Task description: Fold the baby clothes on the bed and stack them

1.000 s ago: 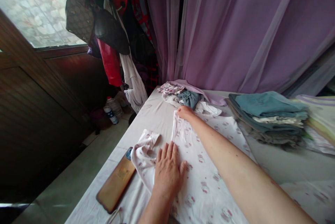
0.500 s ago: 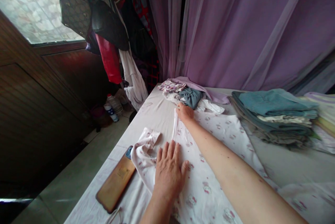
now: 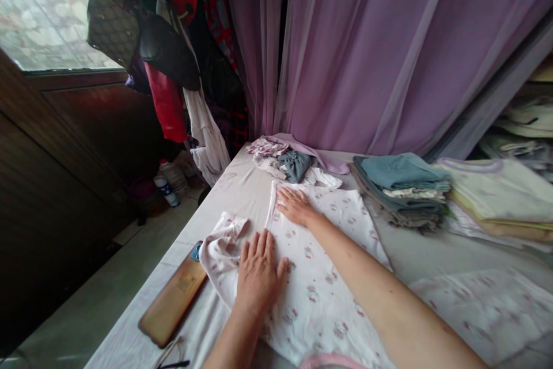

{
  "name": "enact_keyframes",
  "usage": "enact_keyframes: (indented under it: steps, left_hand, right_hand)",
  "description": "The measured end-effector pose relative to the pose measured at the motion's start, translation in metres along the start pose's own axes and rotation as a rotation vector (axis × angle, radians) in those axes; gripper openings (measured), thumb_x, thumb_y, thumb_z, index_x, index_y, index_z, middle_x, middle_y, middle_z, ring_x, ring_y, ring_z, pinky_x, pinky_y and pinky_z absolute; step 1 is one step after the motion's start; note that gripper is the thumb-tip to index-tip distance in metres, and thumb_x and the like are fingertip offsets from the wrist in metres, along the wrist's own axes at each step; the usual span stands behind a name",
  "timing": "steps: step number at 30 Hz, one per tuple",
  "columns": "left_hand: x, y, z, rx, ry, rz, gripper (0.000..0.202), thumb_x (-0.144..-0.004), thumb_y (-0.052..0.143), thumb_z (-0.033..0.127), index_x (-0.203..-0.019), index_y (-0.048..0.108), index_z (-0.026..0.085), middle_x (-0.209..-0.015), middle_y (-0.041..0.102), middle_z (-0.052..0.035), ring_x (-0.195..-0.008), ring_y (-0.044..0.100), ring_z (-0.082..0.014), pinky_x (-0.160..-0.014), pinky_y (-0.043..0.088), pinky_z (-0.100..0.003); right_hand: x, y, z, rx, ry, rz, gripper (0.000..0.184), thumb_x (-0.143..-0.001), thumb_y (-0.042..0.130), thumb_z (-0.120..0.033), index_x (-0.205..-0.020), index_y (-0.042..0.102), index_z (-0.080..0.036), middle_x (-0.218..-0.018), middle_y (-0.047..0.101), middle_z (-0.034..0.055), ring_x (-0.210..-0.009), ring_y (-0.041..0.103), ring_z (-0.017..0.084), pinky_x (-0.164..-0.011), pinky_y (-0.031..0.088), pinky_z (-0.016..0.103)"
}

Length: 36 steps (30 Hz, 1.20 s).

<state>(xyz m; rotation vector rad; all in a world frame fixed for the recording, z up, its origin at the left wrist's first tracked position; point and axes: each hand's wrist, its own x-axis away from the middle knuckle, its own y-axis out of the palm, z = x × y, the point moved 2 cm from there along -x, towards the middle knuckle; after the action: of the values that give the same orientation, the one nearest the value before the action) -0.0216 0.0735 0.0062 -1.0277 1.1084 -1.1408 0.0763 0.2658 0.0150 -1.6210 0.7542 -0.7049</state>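
The white printed shirt [image 3: 311, 291] lies spread on the sheeted surface [image 3: 239, 193], beneath the left hand [image 3: 259, 270] and right hand [image 3: 296, 206], its long axis running near to far: pink neckband [image 3: 332, 360] closest, hem [image 3: 330, 191] toward that crumpled heap of clothes [image 3: 295, 165]. Both lie flat, gripping nothing; the right is nearer the hem's left corner, the left beside the sleeve [image 3: 218, 236].

Phone [image 3: 170, 303], tan-backed, lying face down. Folded stack [image 3: 404, 170], teal on top; beside it, pale folded clothes [image 3: 505, 193]. Crumpled cloth heap [image 3: 294, 166], near purple curtain [image 3: 345, 52]. Patterned bag [image 3: 113, 18], black bag [image 3: 170, 49], both hanging. Red-capped bottle [image 3: 173, 175] on floor [image 3: 108, 282].
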Motion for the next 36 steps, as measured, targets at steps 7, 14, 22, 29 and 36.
enact_keyframes:
  steps: [7,14,22,29,36]
  left_hand:
    - [0.000,-0.004,0.001,0.015,0.012,0.003,0.058,-0.095,0.040,0.049,-0.146,0.043,0.020,-0.153,0.038,-0.0083,-0.142,0.032,-0.0297,-0.115,0.027,-0.051]
    - [0.000,-0.004,0.000,0.018,0.011,0.006,0.054,-0.095,0.043,0.048,-0.144,0.046,0.024,-0.153,0.038,-0.0073,-0.142,0.031,-0.0297,-0.116,0.026,-0.051]
    - [-0.001,-0.003,0.000,0.026,0.013,0.016,0.054,-0.094,0.044,0.048,-0.143,0.047,0.025,-0.153,0.040,-0.0069,-0.142,0.032,-0.0297,-0.115,0.027,-0.051]
    - [-0.001,-0.002,-0.001,0.028,0.007,0.001,0.054,-0.094,0.045,0.048,-0.143,0.047,0.024,-0.153,0.039,-0.0062,-0.142,0.033,-0.0294,-0.115,0.027,-0.051]
    - [-0.001,0.001,-0.001,0.041,0.014,-0.001,0.056,-0.095,0.041,0.049,-0.144,0.045,0.024,-0.154,0.038,-0.0066,-0.142,0.032,-0.0293,-0.115,0.026,-0.052]
  right_hand:
    - [0.044,0.006,0.003,0.011,0.060,0.076,0.061,-0.098,0.027,-0.047,-0.151,0.031,-0.017,-0.159,0.025,0.0116,-0.146,0.020,0.025,-0.118,0.012,0.050]
    - [0.043,0.006,0.039,0.044,0.178,0.022,0.062,-0.097,0.028,-0.053,-0.152,0.030,-0.023,-0.160,0.021,0.0098,-0.147,0.017,0.025,-0.116,0.013,0.053]
    - [0.028,0.001,0.047,0.042,0.184,0.184,0.053,-0.097,0.035,-0.044,-0.144,0.042,-0.024,-0.155,0.034,0.0090,-0.140,0.030,0.025,-0.114,0.020,0.048]
    - [0.003,-0.033,0.062,0.056,0.471,0.163,0.042,-0.095,0.036,-0.044,-0.120,0.066,-0.029,-0.125,0.063,0.0110,-0.123,0.049,0.030,-0.102,0.031,0.048]
    - [-0.040,-0.050,0.082,-0.017,0.662,-0.008,0.037,-0.085,0.055,-0.038,-0.115,0.070,-0.023,-0.128,0.062,0.0162,-0.121,0.054,0.035,-0.098,0.038,0.052]
